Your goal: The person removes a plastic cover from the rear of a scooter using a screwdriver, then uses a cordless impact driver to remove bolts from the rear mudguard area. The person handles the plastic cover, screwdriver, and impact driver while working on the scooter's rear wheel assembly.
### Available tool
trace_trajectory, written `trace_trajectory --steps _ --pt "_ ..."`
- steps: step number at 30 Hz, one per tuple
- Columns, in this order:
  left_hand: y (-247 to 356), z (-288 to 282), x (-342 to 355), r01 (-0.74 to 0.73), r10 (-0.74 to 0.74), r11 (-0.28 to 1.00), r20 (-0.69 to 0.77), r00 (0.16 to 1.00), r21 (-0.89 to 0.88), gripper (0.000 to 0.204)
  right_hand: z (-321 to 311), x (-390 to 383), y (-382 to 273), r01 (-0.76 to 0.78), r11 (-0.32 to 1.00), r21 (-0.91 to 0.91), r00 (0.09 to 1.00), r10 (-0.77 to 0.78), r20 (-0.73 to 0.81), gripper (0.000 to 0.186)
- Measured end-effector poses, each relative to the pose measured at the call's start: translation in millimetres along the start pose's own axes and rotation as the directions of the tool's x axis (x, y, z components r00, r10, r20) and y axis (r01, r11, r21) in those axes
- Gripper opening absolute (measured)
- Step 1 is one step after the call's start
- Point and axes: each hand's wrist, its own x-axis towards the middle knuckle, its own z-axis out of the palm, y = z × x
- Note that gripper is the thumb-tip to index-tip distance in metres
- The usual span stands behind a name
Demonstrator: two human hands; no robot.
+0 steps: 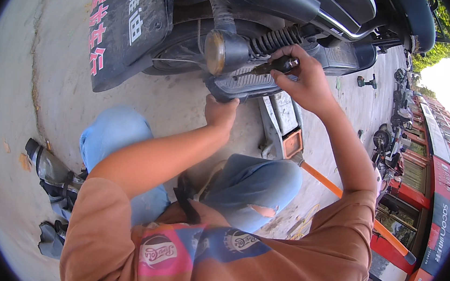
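An electric scooter (pixel 297 6) with dark plastic bodywork leans across the top of the view. My left hand (pixel 220 113) is closed on the lower corner of its black ribbed plastic panel (pixel 252 84), fingers partly hidden behind the edge. In my right hand (pixel 309 83) is a screwdriver (pixel 281 65) with a dark handle, its shaft pointing left over the panel's ribbed face. I cannot make out whether the tip sits on a screw. A coil-spring shock absorber (pixel 277 41) and a round amber-edged light (pixel 217 52) are just above the shaft.
A floor jack (pixel 278 121) with a long orange handle (pixel 321 177) stands below the scooter. A black mud flap (pixel 130 28) hangs by the rear wheel (pixel 177 49). A cordless drill (pixel 367 81) lies on the ground farther right. Dark bags (pixel 59 178) lie at left.
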Motion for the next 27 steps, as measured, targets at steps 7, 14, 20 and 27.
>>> trace_trajectory --steps 7,14,20,27 --pt "1.0 -1.2 -0.6 -0.002 0.004 0.995 0.027 1.0 -0.1 0.035 -1.8 -7.4 12.1 0.03 0.998 0.053 0.999 -0.029 -0.013 0.026" --pt "15.6 -3.1 -10.9 0.052 -0.039 0.981 0.075 0.996 -0.186 0.031 -1.2 -7.8 14.0 0.119 0.991 0.055 0.993 -0.118 -0.029 0.029" --pt "15.6 -1.4 -13.8 0.037 -0.022 0.978 0.076 0.997 -0.205 0.031 -18.1 2.6 8.4 0.186 0.977 -0.105 0.973 -0.168 0.156 0.029" --pt "13.6 1.5 -21.5 0.007 -0.001 0.966 0.023 1.0 -0.259 0.029 -30.1 23.0 -26.7 -0.207 0.94 -0.272 0.895 0.294 0.337 0.025"
